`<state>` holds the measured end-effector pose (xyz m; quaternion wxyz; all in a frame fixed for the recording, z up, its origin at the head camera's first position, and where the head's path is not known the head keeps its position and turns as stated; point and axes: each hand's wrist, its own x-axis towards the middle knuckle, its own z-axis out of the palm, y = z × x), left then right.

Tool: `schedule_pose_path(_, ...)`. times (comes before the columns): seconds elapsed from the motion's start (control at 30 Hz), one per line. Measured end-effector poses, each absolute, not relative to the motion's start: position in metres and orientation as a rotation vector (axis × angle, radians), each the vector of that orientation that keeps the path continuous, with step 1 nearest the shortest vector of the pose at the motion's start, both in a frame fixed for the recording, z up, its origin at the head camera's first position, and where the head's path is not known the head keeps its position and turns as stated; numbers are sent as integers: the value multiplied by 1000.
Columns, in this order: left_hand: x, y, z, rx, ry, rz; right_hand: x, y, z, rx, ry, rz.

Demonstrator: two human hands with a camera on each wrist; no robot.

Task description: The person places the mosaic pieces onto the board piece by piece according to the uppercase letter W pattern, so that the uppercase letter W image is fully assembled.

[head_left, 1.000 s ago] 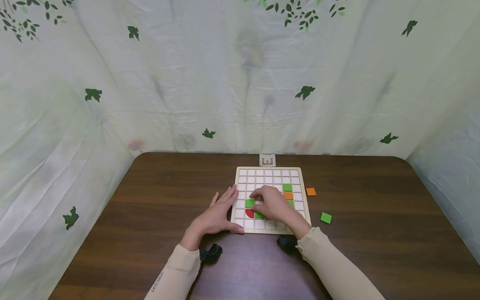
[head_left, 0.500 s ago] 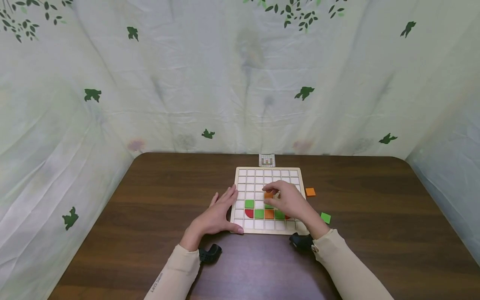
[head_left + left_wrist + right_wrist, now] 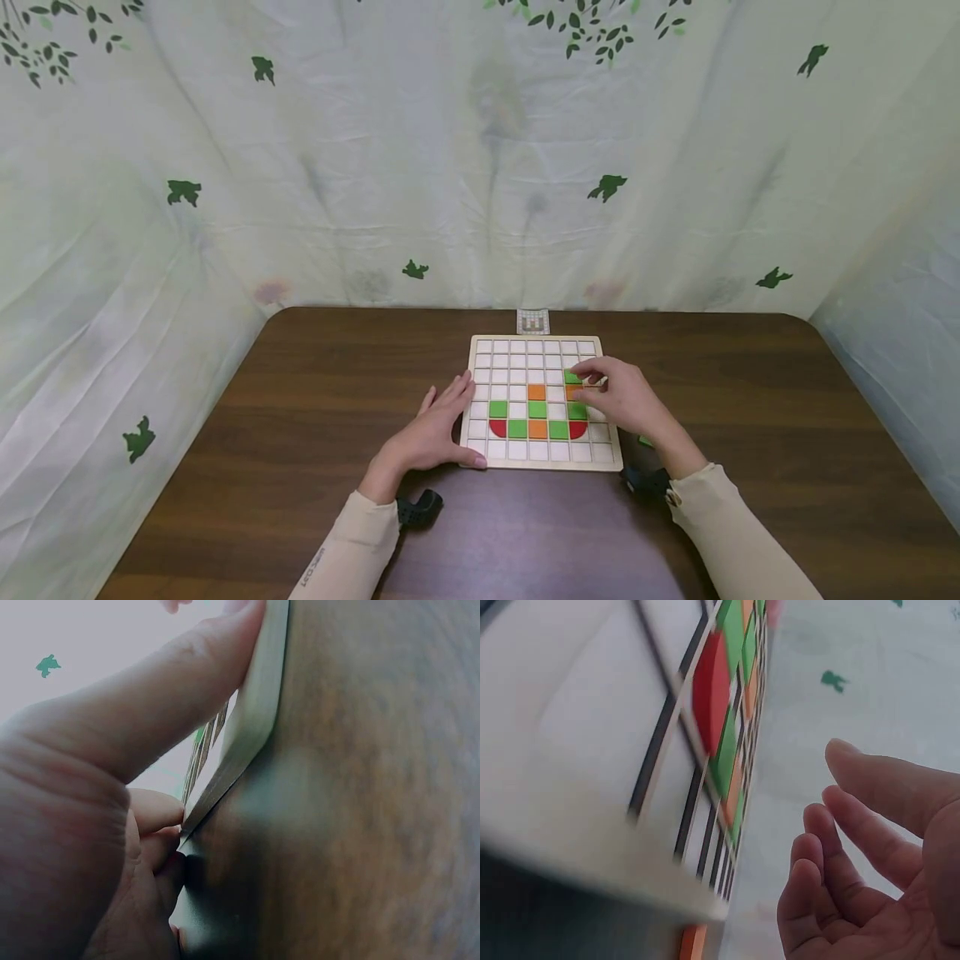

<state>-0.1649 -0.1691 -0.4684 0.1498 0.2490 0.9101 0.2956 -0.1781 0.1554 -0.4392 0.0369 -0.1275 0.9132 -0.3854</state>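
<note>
A white gridded board with a pale wooden frame lies on the table, several green, orange and red tiles set in its squares. My left hand spreads along its left side, thumb on the near left corner, fingertips at the left edge. In the left wrist view the thumb lies over the frame. My right hand hovers over the board's right part, overlapping a green tile and an orange tile. In the right wrist view its loosely bent fingers and thumb stand apart, with nothing between them.
A small printed card lies just behind the board. A loose green tile shows partly beside the right wrist. Another orange tile lies past the board's edge, hidden from the head view. A pale leaf-patterned curtain hangs behind the table.
My right hand has moved right across the board, from its left-middle to its right side, uncovering an orange tile in the middle column. The left hand has stayed in place.
</note>
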Motion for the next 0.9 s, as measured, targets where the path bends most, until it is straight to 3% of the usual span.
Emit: schedule_pose_path(0.9,-166,-169,-471,715,2621,837,-200,208,-451,-247,2790,-1182)
